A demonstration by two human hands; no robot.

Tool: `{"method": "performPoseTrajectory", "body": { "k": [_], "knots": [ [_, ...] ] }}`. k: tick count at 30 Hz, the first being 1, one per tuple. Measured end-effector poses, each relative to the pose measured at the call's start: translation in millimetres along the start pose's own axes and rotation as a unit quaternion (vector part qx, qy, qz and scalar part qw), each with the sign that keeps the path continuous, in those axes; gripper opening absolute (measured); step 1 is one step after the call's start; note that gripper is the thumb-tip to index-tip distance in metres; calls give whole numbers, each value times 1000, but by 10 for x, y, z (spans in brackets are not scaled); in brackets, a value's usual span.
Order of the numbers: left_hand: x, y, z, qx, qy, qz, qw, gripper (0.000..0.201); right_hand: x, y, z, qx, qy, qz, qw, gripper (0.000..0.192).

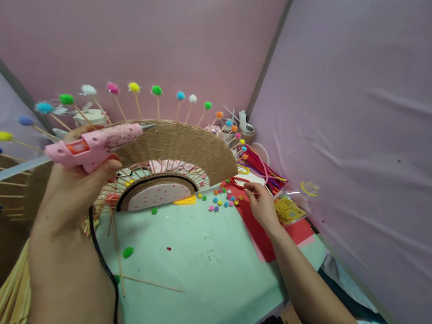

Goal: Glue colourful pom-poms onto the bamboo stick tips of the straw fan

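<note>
My left hand [77,176] is wrapped round a pink hot glue gun [95,145], its nozzle pointing right. A clear glue stick [8,174] sticks out of its back, and a black cord [109,284] hangs below. Behind the gun stands a brown, woven-looking half-ring [181,140], edged with sticks tipped by coloured pompoms [156,90]. Its inner arch frames a white dotted half-disc [160,195]. On the right, my right hand [262,204] has its fingers drawn together by a thin red loop [238,181]. Whether they grip it is unclear.
Small loose pompoms [225,202] lie left of my right hand. Red sheets [265,241], a yellow packet [289,210] and bundled pipe cleaners [263,169] are at the right. Thin sticks [150,284] lie on the green tablecloth [203,303]. A stick bundle [8,298] sits far left.
</note>
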State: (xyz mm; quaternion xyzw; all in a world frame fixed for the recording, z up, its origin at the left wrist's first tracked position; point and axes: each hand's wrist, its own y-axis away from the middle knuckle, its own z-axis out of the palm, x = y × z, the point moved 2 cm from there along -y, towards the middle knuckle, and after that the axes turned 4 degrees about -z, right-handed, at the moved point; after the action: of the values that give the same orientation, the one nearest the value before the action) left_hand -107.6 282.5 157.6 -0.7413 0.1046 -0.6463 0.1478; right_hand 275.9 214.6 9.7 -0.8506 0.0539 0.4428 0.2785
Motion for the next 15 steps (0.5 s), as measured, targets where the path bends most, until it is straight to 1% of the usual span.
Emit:
{"method": "performPoseTrajectory", "body": {
  "k": [2,5,10,15],
  "knots": [
    [-8,-1,5,4,8,0,1000,44,-14,76,-13,-43,24,-15,999,19],
    [-14,-6,12,12,22,0,1000,48,-20,92,12,-89,66,-24,994,22],
    [8,-10,21,13,34,4,999,49,-115,-104,165,-137,157,-66,976,26],
    [13,-15,10,7,13,2,1000,43,-189,-296,379,-222,253,-83,938,27]
  ]
}}
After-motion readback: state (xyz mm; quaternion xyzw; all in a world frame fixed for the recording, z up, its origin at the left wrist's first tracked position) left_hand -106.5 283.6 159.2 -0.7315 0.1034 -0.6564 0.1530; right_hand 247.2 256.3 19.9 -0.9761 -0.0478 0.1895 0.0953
